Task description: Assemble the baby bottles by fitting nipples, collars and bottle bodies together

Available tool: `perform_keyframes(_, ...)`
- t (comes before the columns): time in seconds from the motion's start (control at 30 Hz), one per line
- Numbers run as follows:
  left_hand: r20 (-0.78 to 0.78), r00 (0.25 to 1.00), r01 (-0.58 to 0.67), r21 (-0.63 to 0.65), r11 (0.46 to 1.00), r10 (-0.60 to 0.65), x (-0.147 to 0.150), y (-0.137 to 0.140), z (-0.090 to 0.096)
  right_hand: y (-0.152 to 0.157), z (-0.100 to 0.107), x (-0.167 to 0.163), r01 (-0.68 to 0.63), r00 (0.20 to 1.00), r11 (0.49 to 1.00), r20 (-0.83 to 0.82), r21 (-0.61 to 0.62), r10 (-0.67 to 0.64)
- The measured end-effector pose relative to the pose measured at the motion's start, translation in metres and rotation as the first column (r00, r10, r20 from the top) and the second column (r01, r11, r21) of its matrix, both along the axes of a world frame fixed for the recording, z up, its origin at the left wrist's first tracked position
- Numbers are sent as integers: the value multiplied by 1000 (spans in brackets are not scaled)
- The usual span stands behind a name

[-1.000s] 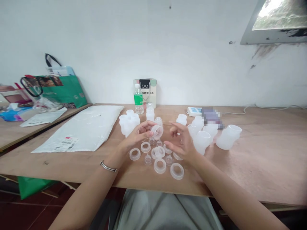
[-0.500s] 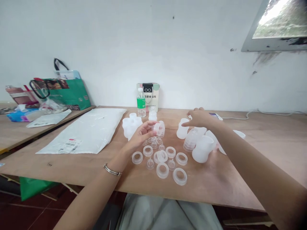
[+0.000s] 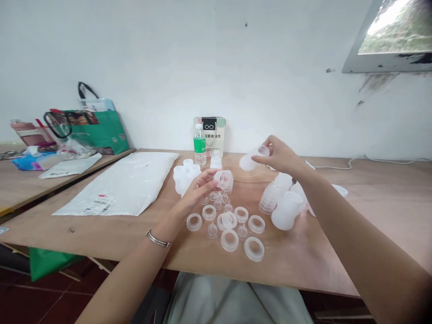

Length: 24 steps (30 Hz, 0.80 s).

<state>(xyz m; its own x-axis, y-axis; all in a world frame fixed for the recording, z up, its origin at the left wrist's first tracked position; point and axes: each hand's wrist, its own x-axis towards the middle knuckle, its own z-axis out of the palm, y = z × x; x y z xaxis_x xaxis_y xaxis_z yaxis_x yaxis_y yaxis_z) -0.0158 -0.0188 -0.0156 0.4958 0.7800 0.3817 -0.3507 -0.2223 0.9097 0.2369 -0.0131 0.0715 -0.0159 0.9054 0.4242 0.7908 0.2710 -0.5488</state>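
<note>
My left hand (image 3: 201, 184) is closed on a translucent bottle collar (image 3: 223, 181), perhaps with a nipple inside; I cannot make that out. Tilted in my right hand (image 3: 278, 155) is a frosted baby bottle (image 3: 249, 161), lifted off the table, its open neck near my thumb. Below my left hand lie several loose collar rings (image 3: 229, 240) and clear bottle nipples (image 3: 242, 232). Right of them sit stacked clear domed caps (image 3: 267, 198) and another frosted bottle (image 3: 285, 211). A group of frosted bottles (image 3: 182, 180) stands just left of my left hand.
A white plastic mailer (image 3: 121, 184) lies at the left of the wooden table (image 3: 135, 238). By the wall stand a green-labelled water bottle (image 3: 200, 146) and a paper bag (image 3: 216, 130). A green bag (image 3: 101, 132) is on the neighbouring table. A white cable (image 3: 351, 163) runs along the back right.
My right hand has taken hold of the frosted bottle, raised it off the table and tipped it. My left hand stays nearly in place with the collar.
</note>
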Motion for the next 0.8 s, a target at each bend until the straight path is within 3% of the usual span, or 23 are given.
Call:
perform_keyframes(0.07,8,1000,-4,-4,1000,4,1,0,0,-9,-5,-12,-152,936,974,-291,169,196)
perform_keyframes(0.13,16,1000,-13,-4,1000,13,1,-1,0,-15,-18,-26,-210,799,935,-501,286,333)
perform_keyframes(0.2,32,999,-34,1,999,34,2,-2,0,-19,-33,-38,-256,684,929,-629,267,369)
perform_keyframes(0.27,40,997,-61,11,998,60,2,-2,0,-21,-47,-45,-304,622,928,-693,216,365)
perform_keyframes(0.37,38,996,-84,19,996,83,4,-2,-1,-24,-57,-44,-266,592,934,-724,238,353)
perform_keyframes(0.57,81,997,-7,-110,994,16,9,0,-4,-29,-66,-46,-121,651,903,-653,413,386)
perform_keyframes(0.7,8,990,142,-161,977,-143,13,-5,-8,-33,-89,-69,-112,584,923,-727,368,360)
perform_keyframes(0.8,37,988,152,-166,974,-147,14,-6,-9,-39,-102,-85,-146,557,954,-775,261,297)
